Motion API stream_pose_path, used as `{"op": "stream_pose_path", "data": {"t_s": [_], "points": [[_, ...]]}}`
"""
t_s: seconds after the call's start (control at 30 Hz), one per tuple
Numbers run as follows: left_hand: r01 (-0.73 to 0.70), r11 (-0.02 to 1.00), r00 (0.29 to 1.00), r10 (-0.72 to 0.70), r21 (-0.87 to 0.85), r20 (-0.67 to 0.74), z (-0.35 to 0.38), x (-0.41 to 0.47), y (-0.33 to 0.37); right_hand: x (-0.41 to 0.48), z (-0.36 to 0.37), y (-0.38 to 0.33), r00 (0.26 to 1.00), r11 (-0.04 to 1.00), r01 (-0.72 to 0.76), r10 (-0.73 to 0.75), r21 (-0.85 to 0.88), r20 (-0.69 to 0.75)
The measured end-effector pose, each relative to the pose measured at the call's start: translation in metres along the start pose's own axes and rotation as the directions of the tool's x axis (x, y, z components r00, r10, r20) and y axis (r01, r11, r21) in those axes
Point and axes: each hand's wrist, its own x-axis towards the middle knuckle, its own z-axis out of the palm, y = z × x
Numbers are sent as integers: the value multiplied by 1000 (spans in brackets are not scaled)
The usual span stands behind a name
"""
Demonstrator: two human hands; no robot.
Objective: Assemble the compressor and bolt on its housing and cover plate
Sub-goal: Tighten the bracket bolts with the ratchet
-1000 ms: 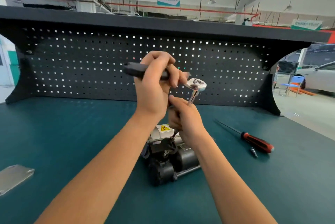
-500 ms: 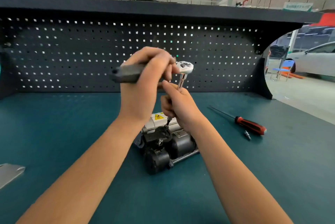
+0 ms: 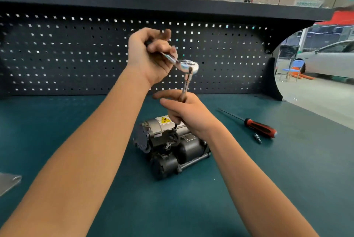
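Left grip (image 3: pixel 151 58) is clenched round the handle of the ratchet wrench (image 3: pixel 188 66), held high above the desk (image 3: pixel 287 179), with motion blur on the fingers. Right grip (image 3: pixel 191 114) is wrapped round the extension bar (image 3: pixel 186 83) below the ratchet head, steadying it; thumb and forefinger are looser at the top. The bar runs down, tilted a little, to the top of the compressor (image 3: pixel 172 146), which sits mid-desk under the right wrist. Its tip is at a dark fitting there; cannot tell if the socket is seated on a bolt head.

Risks, as I judge them:
- A tilted bar plus a long lever could let the socket cam off and round the bolt, or cross-thread it.
- Nothing clamps the compressor and both hands are on the tool, so swing torque may slide or tip it.
- The right fingers are close to the turning shaft and could get pinched.

Further out, a red-handled screwdriver (image 3: pixel 256 126) and a small bit (image 3: pixel 257 138) lie right of the compressor, near but apart from it. A metal plate (image 3: pixel 8 183), likely the cover plate, lies at the far left edge, well apart and not yet fitted.
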Motion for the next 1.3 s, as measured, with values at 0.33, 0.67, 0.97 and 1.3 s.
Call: {"op": "stream_pose_path", "data": {"t_s": [0.33, 0.67, 0.97, 1.3], "points": [[-697, 548, 717, 540, 463, 440, -2, -62, -42, 3, 10, -1, 958, 995, -65, 83, 74, -275], [-678, 579, 735, 551, 453, 396, 1, -61, -33, -2, 8, 2, 981, 983, -32, 65, 178, -183], [-25, 999, 1000, 25, -42, -3, -7, 9, -1, 2, 10, 5, 986, 975, -36, 70, 218, -151], [-594, 453, 803, 385, 666, 455, -9, -71, -30, 0, 15, 5, 969, 995, 47, -25, 84, -247]]}}
